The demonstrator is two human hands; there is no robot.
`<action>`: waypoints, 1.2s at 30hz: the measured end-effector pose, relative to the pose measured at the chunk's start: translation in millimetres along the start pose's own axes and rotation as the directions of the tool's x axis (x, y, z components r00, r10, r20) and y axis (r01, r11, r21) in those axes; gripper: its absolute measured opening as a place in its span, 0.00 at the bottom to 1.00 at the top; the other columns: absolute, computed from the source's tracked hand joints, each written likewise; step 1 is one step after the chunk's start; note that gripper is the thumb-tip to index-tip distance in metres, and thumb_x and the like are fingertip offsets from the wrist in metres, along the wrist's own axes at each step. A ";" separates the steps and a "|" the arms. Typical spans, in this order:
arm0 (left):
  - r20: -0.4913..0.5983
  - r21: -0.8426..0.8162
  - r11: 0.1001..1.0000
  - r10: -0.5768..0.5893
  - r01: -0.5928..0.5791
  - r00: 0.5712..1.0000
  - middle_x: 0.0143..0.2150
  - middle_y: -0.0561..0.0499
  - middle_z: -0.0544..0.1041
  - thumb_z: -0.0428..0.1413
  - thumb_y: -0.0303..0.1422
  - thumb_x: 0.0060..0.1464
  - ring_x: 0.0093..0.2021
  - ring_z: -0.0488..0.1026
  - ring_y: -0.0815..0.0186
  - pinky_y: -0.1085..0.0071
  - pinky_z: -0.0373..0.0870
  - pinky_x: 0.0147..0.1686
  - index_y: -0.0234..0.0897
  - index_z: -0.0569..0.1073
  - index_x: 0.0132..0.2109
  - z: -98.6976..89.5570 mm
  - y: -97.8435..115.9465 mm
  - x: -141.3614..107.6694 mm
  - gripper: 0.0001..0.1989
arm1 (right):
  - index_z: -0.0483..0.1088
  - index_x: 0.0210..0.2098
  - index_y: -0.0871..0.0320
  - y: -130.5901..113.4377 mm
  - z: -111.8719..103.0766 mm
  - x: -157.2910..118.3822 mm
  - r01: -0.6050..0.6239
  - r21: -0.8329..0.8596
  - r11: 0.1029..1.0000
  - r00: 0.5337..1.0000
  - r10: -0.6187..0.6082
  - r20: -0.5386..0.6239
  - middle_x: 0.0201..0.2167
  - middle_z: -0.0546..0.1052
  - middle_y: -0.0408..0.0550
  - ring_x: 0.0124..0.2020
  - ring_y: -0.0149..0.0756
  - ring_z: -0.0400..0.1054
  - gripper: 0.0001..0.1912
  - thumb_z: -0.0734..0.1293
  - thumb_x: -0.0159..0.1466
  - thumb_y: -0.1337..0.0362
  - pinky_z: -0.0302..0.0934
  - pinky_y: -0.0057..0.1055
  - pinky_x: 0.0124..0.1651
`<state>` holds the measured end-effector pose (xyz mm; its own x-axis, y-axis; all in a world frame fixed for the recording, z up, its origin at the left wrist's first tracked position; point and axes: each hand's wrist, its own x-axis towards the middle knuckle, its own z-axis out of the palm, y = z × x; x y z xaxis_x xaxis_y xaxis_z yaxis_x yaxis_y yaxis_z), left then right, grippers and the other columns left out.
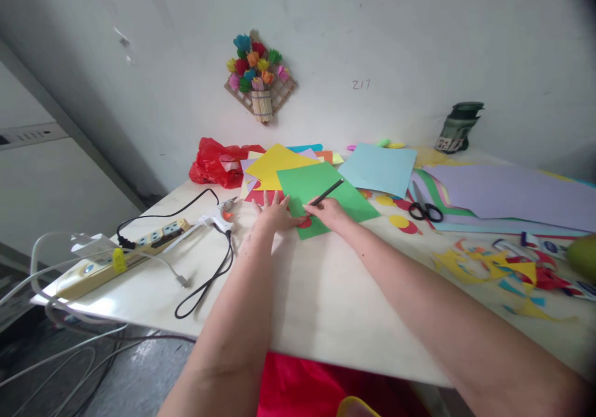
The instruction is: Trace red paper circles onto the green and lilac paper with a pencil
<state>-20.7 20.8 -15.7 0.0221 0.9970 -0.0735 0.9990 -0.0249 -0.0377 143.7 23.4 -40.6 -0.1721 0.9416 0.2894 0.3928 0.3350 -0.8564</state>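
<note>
Fingers of the right hand [331, 213] close round a dark pencil [330, 189], its lower end near a red paper circle [305, 223] between seven and eight o'clock on the green sheet [310, 184]. The left hand [274, 215] spreads its fingers, grasping nothing, thumb beside the circle. From the sheet's middle, scissors [424, 211] lie at three o'clock, the glue gun [220, 217] at nine.

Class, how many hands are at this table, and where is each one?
2. The left hand is spread at the left edge of the green sheet; the right hand is on that sheet, holding a dark pen or pencil.
</note>
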 end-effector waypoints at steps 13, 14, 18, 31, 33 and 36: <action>0.085 0.002 0.999 0.047 -0.047 0.995 0.64 0.50 0.36 0.42 0.58 0.41 0.60 0.28 0.46 0.40 0.22 0.49 0.49 0.41 0.61 -10.2 5.9 -7.2 0.42 | 0.72 0.30 0.57 -9.7 -4.5 -8.3 0.043 -0.226 0.973 0.998 -0.050 -0.025 0.27 0.75 0.48 0.30 0.34 0.68 0.15 0.63 0.53 0.53 0.59 0.26 0.33; 0.069 0.005 0.999 0.051 -0.051 0.996 0.64 0.50 0.37 0.41 0.59 0.41 0.60 0.28 0.47 0.40 0.22 0.49 0.49 0.42 0.61 -10.8 6.6 -9.4 0.42 | 0.72 0.30 0.56 -9.8 -4.7 -9.0 0.047 -0.241 0.969 0.998 -0.056 -0.031 0.27 0.75 0.48 0.30 0.34 0.68 0.15 0.63 0.53 0.52 0.59 0.26 0.33; 0.022 -0.014 1.000 0.028 -0.027 0.999 0.64 0.52 0.39 0.40 0.59 0.42 0.60 0.29 0.47 0.40 0.24 0.50 0.52 0.42 0.61 -7.9 7.1 -14.9 0.40 | 0.71 0.30 0.55 -9.7 -4.5 -11.2 0.074 -0.248 0.966 0.996 -0.086 -0.039 0.26 0.76 0.47 0.30 0.34 0.69 0.15 0.62 0.53 0.51 0.59 0.26 0.31; 0.042 -0.086 0.996 0.020 -0.016 0.999 0.64 0.49 0.39 0.42 0.57 0.43 0.61 0.30 0.48 0.39 0.24 0.48 0.48 0.42 0.61 -5.8 6.9 -13.0 0.40 | 0.69 0.31 0.55 -17.8 -6.6 -19.2 0.140 -0.254 0.957 0.982 -0.167 -0.089 0.21 0.75 0.43 0.28 0.31 0.70 0.14 0.59 0.57 0.53 0.59 0.24 0.32; 0.049 -0.103 0.994 0.025 -0.019 0.999 0.64 0.49 0.39 0.43 0.58 0.42 0.61 0.30 0.47 0.38 0.25 0.48 0.48 0.42 0.61 -6.1 6.8 -12.6 0.42 | 0.69 0.32 0.55 -18.0 -6.3 -19.6 0.139 -0.268 0.953 0.982 -0.167 -0.084 0.20 0.75 0.42 0.28 0.31 0.70 0.14 0.59 0.57 0.53 0.59 0.24 0.32; 0.058 -0.117 0.993 0.031 -0.024 0.998 0.64 0.50 0.38 0.43 0.59 0.40 0.60 0.30 0.46 0.38 0.25 0.48 0.48 0.42 0.61 -5.1 6.1 -11.3 0.43 | 0.69 0.32 0.55 -17.4 -5.7 -19.8 0.136 -0.292 0.947 0.984 -0.163 -0.068 0.20 0.75 0.42 0.29 0.31 0.70 0.15 0.58 0.57 0.52 0.59 0.24 0.32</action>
<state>-14.7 9.7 -10.0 0.0510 0.9899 -0.1323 0.9959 -0.0405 0.0812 145.4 -0.9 -29.0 -0.1717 0.8747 0.4532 0.6125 0.4551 -0.6463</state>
